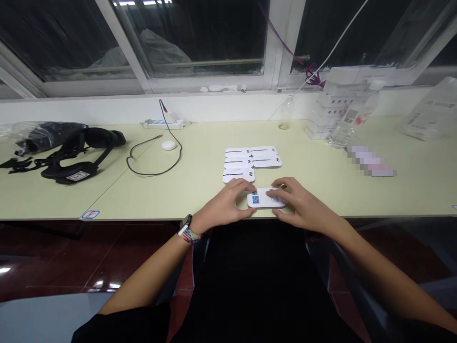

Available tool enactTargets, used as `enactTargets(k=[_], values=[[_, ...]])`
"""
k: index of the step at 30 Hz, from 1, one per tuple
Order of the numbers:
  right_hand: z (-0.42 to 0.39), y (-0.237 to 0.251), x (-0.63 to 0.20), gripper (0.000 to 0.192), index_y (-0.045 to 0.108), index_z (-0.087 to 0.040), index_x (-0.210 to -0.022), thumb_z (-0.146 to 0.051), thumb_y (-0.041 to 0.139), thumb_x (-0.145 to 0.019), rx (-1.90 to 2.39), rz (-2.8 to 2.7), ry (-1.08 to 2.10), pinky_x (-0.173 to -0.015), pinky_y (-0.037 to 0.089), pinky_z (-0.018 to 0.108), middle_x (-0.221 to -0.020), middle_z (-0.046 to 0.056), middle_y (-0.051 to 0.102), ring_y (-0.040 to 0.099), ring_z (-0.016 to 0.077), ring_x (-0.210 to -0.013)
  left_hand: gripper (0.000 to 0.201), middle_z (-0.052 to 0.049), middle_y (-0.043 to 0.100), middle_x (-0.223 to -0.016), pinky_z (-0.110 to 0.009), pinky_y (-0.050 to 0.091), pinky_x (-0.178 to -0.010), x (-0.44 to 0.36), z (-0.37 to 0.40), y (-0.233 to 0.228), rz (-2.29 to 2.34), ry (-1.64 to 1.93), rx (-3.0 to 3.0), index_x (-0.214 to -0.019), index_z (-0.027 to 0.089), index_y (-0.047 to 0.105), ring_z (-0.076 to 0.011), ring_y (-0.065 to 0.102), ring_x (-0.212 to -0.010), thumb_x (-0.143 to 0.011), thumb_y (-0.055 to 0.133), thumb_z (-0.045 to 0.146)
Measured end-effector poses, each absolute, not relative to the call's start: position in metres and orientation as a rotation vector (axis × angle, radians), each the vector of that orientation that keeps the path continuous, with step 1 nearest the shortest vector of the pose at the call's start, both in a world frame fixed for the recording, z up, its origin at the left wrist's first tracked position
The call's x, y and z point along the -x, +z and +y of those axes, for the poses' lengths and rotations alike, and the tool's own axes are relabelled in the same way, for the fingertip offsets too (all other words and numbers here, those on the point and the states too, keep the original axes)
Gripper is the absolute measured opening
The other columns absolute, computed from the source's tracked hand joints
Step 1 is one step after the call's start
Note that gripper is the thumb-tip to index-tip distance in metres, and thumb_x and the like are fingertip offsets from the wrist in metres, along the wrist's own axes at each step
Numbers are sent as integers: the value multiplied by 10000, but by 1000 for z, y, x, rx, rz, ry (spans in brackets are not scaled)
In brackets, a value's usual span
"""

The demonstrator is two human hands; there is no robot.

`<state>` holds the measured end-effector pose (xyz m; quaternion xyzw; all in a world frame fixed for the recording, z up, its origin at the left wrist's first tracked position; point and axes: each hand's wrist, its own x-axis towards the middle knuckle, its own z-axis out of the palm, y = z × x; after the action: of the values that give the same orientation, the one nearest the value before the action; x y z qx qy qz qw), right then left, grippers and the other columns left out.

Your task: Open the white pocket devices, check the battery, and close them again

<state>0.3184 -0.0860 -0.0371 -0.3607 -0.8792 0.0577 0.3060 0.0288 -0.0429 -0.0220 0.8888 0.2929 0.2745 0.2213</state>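
Note:
A small white device (264, 198) with a blue label lies at the table's front edge, label side up. My left hand (224, 206) grips its left end with the fingers curled over it. My right hand (299, 205) rests on its right end, fingertips on top. Just behind it lie several more white devices (252, 163) in neat rows, each with a black line and a small logo on top.
A black headset with straps (76, 152) and a plastic bag lie far left. A black cable loop (153, 157), a round white puck (169, 146) and a power strip (163, 124) sit mid-left. White boxes (335, 109) are stacked at the back right, a clear bottle (342, 131) beside them.

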Motion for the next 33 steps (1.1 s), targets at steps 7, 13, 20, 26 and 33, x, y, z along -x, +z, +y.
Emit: enactTargets(k=[7,13,20,26,33], values=[[-83,-45,-317,649,501,-261,-1661,-185,632,-1030,950,-2318,24,-865,686,506,-1201,151,743,769,335,-1054,278,-134,747,-1123,-485,622,-897,-37,-51,-29,889,816,-2896,-1272,166,666,-319,715,-1035,-1014,665,271],[-82,-48,-321,948,124,-404,-1821,-163,616,-1047,958,-2178,214,-984,701,478,-1310,70,809,810,277,-1164,370,-121,785,-1370,-523,644,-1055,-30,-48,-32,770,833,-2847,-1516,245,627,-313,755,-1286,-1152,562,256],[-85,-36,-327,439,758,-371,-1472,-237,614,-1079,824,-2111,517,-1078,686,447,-1403,-15,805,806,265,-1253,456,-46,799,-1421,-408,688,-1021,-21,-48,-27,613,868,-2526,-1577,319,646,-241,824,-1200,-1135,587,221],[-84,-33,-326,264,888,-319,-1221,-374,745,-1006,964,-1966,598,-807,729,409,-1110,2,890,861,268,-892,288,-38,885,-1112,-323,657,-772,-28,-54,-19,743,862,-2366,-1348,277,816,-204,828,-843,-1091,712,354],[-80,-32,-321,333,880,-267,-1158,-531,807,-967,1091,-1782,742,-837,719,457,-1121,65,880,834,304,-941,406,-93,843,-1288,-404,701,-957,-32,-49,-24,776,946,-2000,-1368,229,789,-260,827,-1096,-987,834,360]])
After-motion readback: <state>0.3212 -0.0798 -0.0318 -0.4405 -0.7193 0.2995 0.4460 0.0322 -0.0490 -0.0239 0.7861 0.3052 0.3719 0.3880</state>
